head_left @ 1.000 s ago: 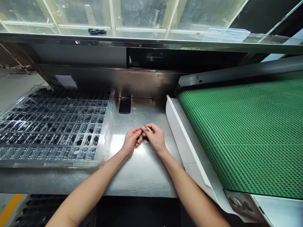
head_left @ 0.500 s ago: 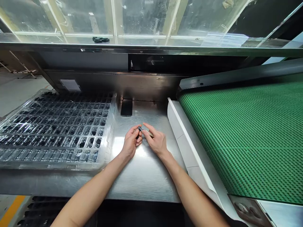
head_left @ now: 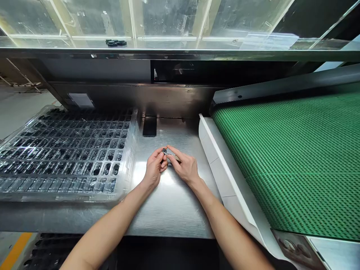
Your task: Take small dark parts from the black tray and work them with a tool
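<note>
Left hand (head_left: 154, 169) pinching small black part (head_left: 164, 151) | right hand (head_left: 184, 167) gripping thin tool (head_left: 173, 158) against it | clear tray (head_left: 128, 165) just left | dark phone (head_left: 149, 126) beyond fingertips | green belt (head_left: 295, 157) right | steel surface (head_left: 168, 210) beneath

Over the steel bench (head_left: 168, 202), the left hand (head_left: 154, 169) pinches a small black part (head_left: 165, 151) while the right hand (head_left: 184, 167) touches it, with a clear tray (head_left: 66, 153) of parts to the left and a green belt (head_left: 292, 157) to the right.
</note>
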`<state>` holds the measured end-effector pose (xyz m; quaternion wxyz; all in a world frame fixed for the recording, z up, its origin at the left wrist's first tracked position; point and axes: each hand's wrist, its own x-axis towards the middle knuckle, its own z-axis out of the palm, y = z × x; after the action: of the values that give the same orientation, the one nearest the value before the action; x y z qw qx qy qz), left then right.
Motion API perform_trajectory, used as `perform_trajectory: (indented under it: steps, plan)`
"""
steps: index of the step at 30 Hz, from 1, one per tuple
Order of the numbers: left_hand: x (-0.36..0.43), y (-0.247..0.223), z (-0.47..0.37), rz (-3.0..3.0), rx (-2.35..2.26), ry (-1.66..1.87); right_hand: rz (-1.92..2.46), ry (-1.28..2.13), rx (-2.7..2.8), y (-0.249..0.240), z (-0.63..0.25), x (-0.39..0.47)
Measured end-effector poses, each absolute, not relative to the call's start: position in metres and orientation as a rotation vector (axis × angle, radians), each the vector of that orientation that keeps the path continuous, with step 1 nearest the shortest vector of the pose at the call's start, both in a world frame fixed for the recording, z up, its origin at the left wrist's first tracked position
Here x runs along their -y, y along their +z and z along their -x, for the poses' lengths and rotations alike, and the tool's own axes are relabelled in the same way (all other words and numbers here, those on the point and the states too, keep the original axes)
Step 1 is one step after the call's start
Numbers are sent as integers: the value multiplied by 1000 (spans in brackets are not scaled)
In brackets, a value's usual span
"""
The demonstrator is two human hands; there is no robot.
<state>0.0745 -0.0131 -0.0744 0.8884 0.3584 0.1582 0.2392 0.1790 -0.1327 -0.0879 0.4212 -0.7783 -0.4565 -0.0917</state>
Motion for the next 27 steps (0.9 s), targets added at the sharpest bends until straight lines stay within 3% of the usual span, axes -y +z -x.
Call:
perform_trajectory:
  steps: [27]
  plan:
    - [12,-75,-73,-743,-350,468,2010,-300,1120,-90,-184,133]
